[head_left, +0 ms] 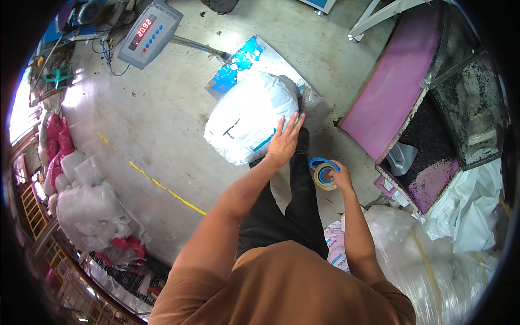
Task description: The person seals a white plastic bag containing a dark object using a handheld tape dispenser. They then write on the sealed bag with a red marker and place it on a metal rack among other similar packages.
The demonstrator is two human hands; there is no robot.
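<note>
A bulging white sack (pixel 246 111) sits on the platform of a floor scale (pixel 276 57), whose surface shows patches of blue paint. My left hand (pixel 284 142) lies open against the sack's near right side, fingers spread over it, beside a strip of blue tape (pixel 264 142). Off to the right of my legs, my right hand (pixel 341 176) is closed on a blue tape dispenser (pixel 319 161) carrying a roll of tan tape (pixel 324 187). The dispenser hangs apart from the sack.
A scale display (pixel 150 33) with lit red digits stands at the far left on a pole. To the right is a purple bin (pixel 392 81) with a grey scoop (pixel 402 158) inside. Plastic-wrapped bundles (pixel 89 208) lie left, beyond a yellow floor line (pixel 162 185); clear plastic (pixel 403 254) heaps near right.
</note>
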